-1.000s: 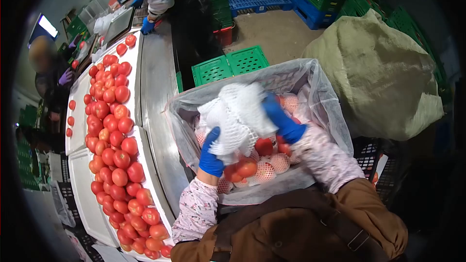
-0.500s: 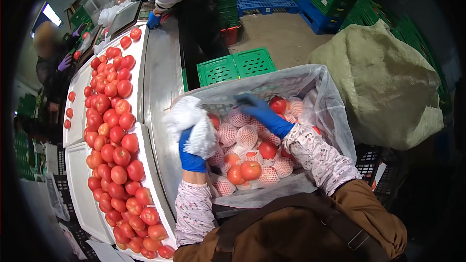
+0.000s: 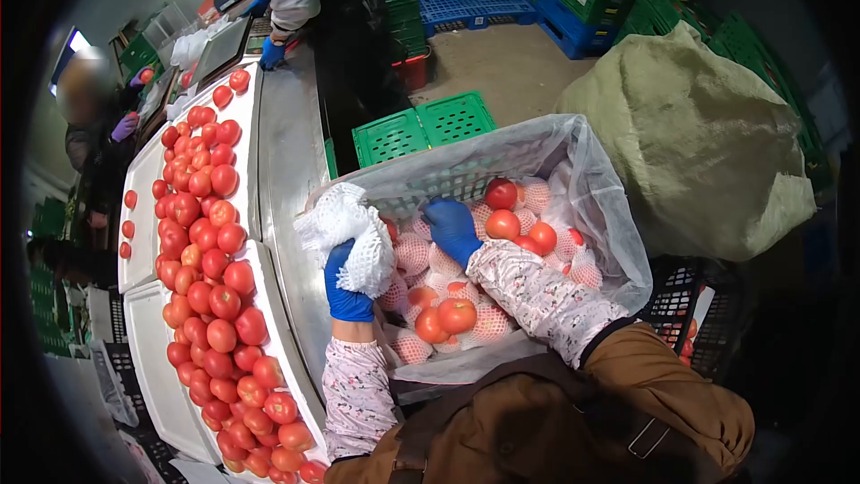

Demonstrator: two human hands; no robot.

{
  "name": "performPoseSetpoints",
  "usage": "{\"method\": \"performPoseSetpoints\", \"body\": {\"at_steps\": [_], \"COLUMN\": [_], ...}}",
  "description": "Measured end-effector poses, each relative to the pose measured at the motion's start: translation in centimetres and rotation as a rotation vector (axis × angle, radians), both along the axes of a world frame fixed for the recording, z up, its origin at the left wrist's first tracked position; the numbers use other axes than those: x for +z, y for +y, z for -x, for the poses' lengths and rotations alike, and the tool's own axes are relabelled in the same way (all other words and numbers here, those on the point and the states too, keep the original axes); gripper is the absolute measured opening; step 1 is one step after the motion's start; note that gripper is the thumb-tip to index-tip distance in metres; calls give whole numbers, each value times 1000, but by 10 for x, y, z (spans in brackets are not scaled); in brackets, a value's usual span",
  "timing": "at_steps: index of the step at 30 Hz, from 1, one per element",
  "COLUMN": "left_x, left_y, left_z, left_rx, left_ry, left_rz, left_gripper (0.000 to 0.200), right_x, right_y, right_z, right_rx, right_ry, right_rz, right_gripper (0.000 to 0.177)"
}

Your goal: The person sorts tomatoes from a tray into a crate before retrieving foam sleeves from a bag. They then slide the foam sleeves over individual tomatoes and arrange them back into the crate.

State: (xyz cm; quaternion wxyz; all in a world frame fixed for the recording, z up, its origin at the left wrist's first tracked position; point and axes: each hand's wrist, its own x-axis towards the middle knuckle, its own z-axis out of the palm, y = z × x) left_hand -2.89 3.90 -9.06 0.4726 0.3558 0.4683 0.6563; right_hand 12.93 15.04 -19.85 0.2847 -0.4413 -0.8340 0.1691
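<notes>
My left hand [image 3: 345, 282], in a blue glove, grips a bunch of white foam nets [image 3: 345, 229] at the left rim of a crate lined with a clear plastic bag [image 3: 573, 152]. My right hand [image 3: 451, 226], also gloved in blue, reaches down into the crate and rests on tomatoes wrapped in foam nets [image 3: 412, 255]. I cannot tell whether it grips one. Bare red tomatoes [image 3: 502, 193] lie among the wrapped ones in the crate.
A white sorting table [image 3: 143, 305] on the left is covered with several loose tomatoes [image 3: 210, 242], beside a steel counter [image 3: 291, 170]. A large green sack [image 3: 690, 134] stands on the right. Green crates [image 3: 421, 125] lie on the floor. Two other people work at the far end.
My right hand let go of the net bunch and dropped into the crate, moving left onto the wrapped tomatoes. My left hand carried the nets to the crate's left rim.
</notes>
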Motion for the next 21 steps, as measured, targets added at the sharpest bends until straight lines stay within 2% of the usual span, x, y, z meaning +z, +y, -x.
{"method": "performPoseSetpoints", "body": {"at_steps": [3, 4, 7, 8, 9, 10, 11, 12, 13, 16, 18, 19, 21], "left_x": [-13, -4, -1, -1, -5, -10, -12, -2, -7, -8, 8, 7, 5], "left_y": [0, 1, 0, -1, -3, -2, 0, 1, -1, 3, 3, 2, 4], "left_z": [3, 4, 1, 1, 1, 1, 2, 0, 1, 3, -8, -9, -7], "left_rx": [0, -38, -33, -70, -63, -90, -120, -125, -127, -178, -4, -5, -143], "left_ry": [25, 492, 586, 359, 354, 142, -67, 69, 67, 194, 900, 899, 187], "left_rz": [-16, 15, -36, -38, -33, -41, -52, -89, -79, -88, -66, -63, -118], "left_gripper": [28, 29, 31, 32, 32, 32, 32, 32, 32, 34, 37, 37, 39], "right_x": [1, 6, 39, 49, 59, 82, 112, 133, 141, 140, 154, 164, 182], "right_y": [7, 9, 8, 7, 7, 4, -1, -4, -6, 3, -3, -7, -10], "right_z": [-4, -6, -31, -42, -53, -61, -68, -73, -75, -85, -86, -86, -82], "right_rx": [105, 103, -13, 48, 107, 110, 149, 185, 168, 162, 85, 83, 75], "right_ry": [118, 125, 592, 540, 492, 491, 686, 875, 956, 917, 1287, 1286, 1783], "right_rz": [51, 45, 425, 377, 326, 325, 503, 692, 618, 580, 646, 648, 990], "right_gripper": [12, 12, 16, 15, 13, 13, 13, 12, 11, 12, 13, 13, 16]}}
